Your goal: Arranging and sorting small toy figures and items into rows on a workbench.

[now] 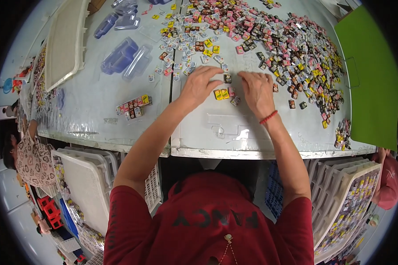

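Note:
My left hand (200, 84) hovers over the table with thumb and forefinger apart, holding nothing. Beside its fingertips lies a small black block (227, 78). On the block's other side is my right hand (258, 92), fingers bent and apart with nothing seen in them; a red bead bracelet is on that wrist. Just below the black block sit two yellow blocks (221, 94) side by side, a pink block (231, 91) and a whitish block (235, 101). Nearer me, a clear moulded plastic tray (225, 124) lies on the table.
A large heap of small coloured blocks (296, 53) spreads over the far and right table. Bluish clear trays (119, 55) lie at left, near a cluster of blocks (134, 107). A white crate (66, 44) and a green board (369, 75) flank the table. Other people work at both sides.

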{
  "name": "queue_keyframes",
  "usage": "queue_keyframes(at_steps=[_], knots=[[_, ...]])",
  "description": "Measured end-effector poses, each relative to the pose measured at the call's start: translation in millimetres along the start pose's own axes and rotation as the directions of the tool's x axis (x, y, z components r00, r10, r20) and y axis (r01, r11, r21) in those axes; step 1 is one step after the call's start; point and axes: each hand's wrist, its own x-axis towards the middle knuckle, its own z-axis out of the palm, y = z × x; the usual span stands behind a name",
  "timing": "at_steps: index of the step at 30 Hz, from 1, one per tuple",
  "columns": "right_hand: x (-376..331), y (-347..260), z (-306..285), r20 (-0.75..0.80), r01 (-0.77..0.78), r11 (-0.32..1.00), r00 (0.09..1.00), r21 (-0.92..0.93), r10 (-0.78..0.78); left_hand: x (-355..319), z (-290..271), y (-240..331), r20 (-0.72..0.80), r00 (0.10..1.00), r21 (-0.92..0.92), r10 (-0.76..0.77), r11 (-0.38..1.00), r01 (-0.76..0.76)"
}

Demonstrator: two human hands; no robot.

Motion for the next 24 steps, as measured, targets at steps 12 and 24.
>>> queue_keyframes(at_steps=[12, 24], knots=[[28, 1, 4, 0.262, 0.151, 0.988, 0.955, -0.032, -0.138, 39, 11, -29, 0.133, 0.966, 0.141, 0.223, 0.96, -0.241], [-14, 30, -10, 0.092, 0.176, 0.984, 0.98, 0.022, -0.177, -43, -25, -14, 0.021, 0.995, 0.135, 0.1, 0.986, -0.101]])
